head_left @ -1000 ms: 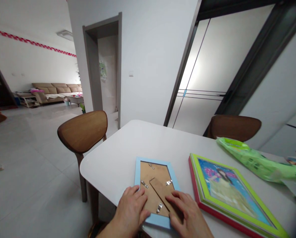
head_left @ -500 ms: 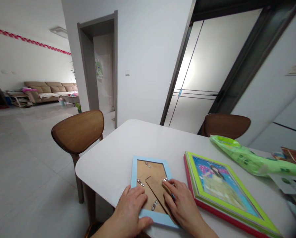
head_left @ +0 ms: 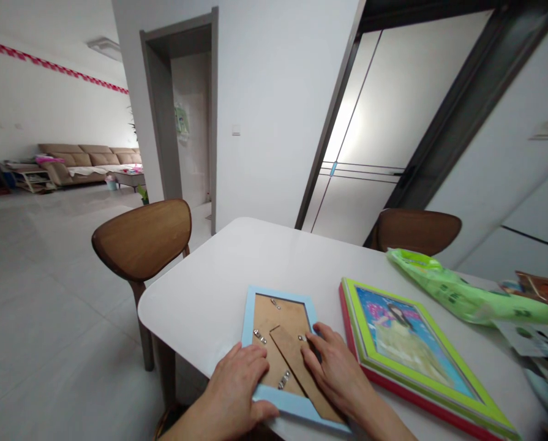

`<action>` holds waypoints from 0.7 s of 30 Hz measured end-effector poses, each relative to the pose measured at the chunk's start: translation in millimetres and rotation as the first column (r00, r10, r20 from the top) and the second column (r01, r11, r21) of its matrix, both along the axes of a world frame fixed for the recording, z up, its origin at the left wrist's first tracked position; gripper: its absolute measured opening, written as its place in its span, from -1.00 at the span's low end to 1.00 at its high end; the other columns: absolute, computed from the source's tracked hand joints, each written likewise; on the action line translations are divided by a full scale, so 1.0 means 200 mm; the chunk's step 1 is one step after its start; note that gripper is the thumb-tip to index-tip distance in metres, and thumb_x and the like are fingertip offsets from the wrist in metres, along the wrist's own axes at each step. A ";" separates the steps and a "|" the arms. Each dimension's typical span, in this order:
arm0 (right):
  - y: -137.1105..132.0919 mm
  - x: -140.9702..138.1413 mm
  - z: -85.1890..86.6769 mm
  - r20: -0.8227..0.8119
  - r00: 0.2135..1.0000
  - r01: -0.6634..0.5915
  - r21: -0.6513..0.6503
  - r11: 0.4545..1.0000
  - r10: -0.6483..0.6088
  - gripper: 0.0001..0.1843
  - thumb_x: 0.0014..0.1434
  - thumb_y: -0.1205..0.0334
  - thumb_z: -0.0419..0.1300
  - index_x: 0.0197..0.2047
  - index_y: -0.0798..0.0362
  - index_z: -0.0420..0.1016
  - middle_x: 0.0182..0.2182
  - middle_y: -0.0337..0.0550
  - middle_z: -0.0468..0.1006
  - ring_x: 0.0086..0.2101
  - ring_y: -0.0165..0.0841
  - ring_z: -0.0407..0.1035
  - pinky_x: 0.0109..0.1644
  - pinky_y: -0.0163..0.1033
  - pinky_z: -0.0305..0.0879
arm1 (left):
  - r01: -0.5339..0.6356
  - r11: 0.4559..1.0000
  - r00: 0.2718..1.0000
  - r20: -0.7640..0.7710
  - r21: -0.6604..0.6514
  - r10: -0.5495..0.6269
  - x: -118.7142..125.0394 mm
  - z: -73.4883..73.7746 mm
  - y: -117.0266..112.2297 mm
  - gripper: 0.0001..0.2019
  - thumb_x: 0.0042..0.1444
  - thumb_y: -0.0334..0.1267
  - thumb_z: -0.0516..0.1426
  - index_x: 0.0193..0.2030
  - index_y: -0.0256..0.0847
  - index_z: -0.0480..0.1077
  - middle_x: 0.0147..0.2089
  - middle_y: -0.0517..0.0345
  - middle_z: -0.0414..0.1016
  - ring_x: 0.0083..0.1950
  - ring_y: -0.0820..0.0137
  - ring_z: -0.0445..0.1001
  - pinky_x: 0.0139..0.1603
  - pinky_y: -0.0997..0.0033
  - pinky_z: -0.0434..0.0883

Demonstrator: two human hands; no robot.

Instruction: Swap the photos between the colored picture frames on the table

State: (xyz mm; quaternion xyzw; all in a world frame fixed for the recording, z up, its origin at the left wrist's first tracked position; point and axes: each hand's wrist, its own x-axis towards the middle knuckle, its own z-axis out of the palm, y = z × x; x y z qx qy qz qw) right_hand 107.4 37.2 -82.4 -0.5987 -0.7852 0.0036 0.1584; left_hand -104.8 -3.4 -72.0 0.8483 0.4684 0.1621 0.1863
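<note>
A light-blue picture frame (head_left: pixel 249 316) lies face down on the white table (head_left: pixel 264 257), its brown backing board and stand leg up. My left hand (head_left: pixel 239 383) rests flat on the frame's near-left corner, fingers spread over the backing. My right hand (head_left: pixel 335 373) lies on the right side of the backing, its fingertips at a small metal clip on the frame's right edge. Neither hand holds anything.
A larger frame with green and red borders (head_left: pixel 416 349) lies face up to the right. Behind it are a green plastic bag (head_left: pixel 461 294) and loose prints (head_left: pixel 535 306). Two wooden chairs, one at the left (head_left: pixel 142 239) and one behind (head_left: pixel 416 229), stand at the table.
My right hand has slid forward along the backing from the near edge up to the right-side clip. My left hand has stayed on the near-left corner. The view shifted slightly.
</note>
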 end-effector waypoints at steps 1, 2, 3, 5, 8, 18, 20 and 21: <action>-0.01 0.00 0.00 0.006 1.000 0.004 0.022 1.000 -0.004 -0.63 0.11 0.12 -0.10 -0.18 0.12 0.41 -0.10 0.07 0.33 -0.12 -0.21 0.23 -0.06 -0.13 0.16 | 0.004 1.000 1.000 0.003 -0.003 -0.004 0.00 0.00 0.00 -0.56 -0.21 -0.06 0.23 -0.16 -0.16 0.30 0.06 0.11 0.27 0.06 0.29 0.22 0.15 0.20 -0.01; -0.03 -0.01 0.00 0.009 1.000 -0.008 0.048 0.999 0.008 -0.63 0.09 0.12 -0.08 -0.15 0.11 0.39 -0.09 0.07 0.33 -0.10 -0.19 0.22 -0.05 -0.09 0.15 | 0.006 1.000 1.000 0.005 -0.005 -0.006 0.00 0.00 0.00 -0.56 -0.21 -0.07 0.23 -0.17 -0.15 0.30 0.06 0.11 0.27 0.07 0.29 0.21 0.15 0.21 0.00; -0.05 -0.02 0.00 0.009 0.999 -0.045 0.069 0.997 0.044 -0.64 0.08 0.13 -0.06 -0.12 0.08 0.38 -0.07 0.05 0.33 -0.08 -0.18 0.20 -0.03 -0.06 0.13 | 0.008 1.000 1.000 0.007 -0.005 -0.008 -0.01 -0.01 0.00 -0.57 -0.21 -0.08 0.23 -0.17 -0.15 0.30 0.07 0.11 0.26 0.08 0.29 0.20 0.15 0.21 -0.01; -0.11 -0.05 0.01 -0.005 0.985 -0.173 0.072 0.982 0.174 -0.66 0.08 0.16 -0.04 -0.09 -0.01 0.36 -0.03 -0.03 0.31 -0.04 -0.20 0.16 0.00 -0.04 0.10 | 0.012 1.000 1.000 0.012 -0.001 -0.012 -0.02 -0.01 0.00 -0.59 -0.20 -0.10 0.23 -0.18 -0.16 0.30 0.08 0.11 0.25 0.09 0.28 0.18 0.15 0.21 -0.01; -0.19 -0.09 0.02 -0.041 0.932 -0.361 0.006 0.932 0.361 -0.68 0.10 0.17 -0.05 -0.09 -0.14 0.36 0.00 -0.14 0.31 -0.02 -0.25 0.15 0.01 -0.07 0.09 | 0.017 1.000 0.999 0.027 0.008 -0.017 -0.03 -0.02 0.00 -0.63 -0.18 -0.13 0.23 -0.20 -0.16 0.31 0.09 0.11 0.25 0.10 0.30 0.18 0.16 0.21 -0.02; -0.21 -0.09 0.02 -0.073 0.907 -0.419 -0.031 0.908 0.416 -0.67 0.08 0.12 -0.02 -0.07 -0.16 0.34 0.01 -0.17 0.30 -0.01 -0.23 0.12 0.01 -0.07 0.07 | 0.021 1.000 0.998 0.066 -0.008 -0.021 -0.03 -0.03 0.00 -0.64 -0.18 -0.13 0.23 -0.22 -0.17 0.31 0.10 0.08 0.23 0.13 0.30 0.15 0.16 0.21 -0.03; -0.18 -0.13 0.04 -0.093 0.915 -0.396 -0.036 0.918 0.392 -0.64 0.10 0.15 -0.04 -0.03 -0.10 0.30 -0.01 -0.14 0.31 -0.03 -0.26 0.14 0.01 -0.09 0.06 | 0.023 1.000 0.997 0.071 -0.003 -0.023 -0.03 -0.03 0.00 -0.65 -0.19 -0.12 0.23 -0.24 -0.17 0.31 0.09 0.08 0.24 0.10 0.28 0.18 0.16 0.20 -0.03; -0.15 -0.16 0.05 -0.103 0.921 -0.381 -0.039 0.924 0.375 -0.63 0.10 0.17 -0.06 -0.01 -0.08 0.28 -0.02 -0.12 0.32 -0.04 -0.27 0.15 0.00 -0.10 0.06 | 0.022 1.000 0.997 0.077 0.002 -0.022 -0.03 -0.03 0.00 -0.66 -0.19 -0.12 0.23 -0.26 -0.17 0.31 0.07 0.09 0.27 0.08 0.28 0.20 0.15 0.21 -0.01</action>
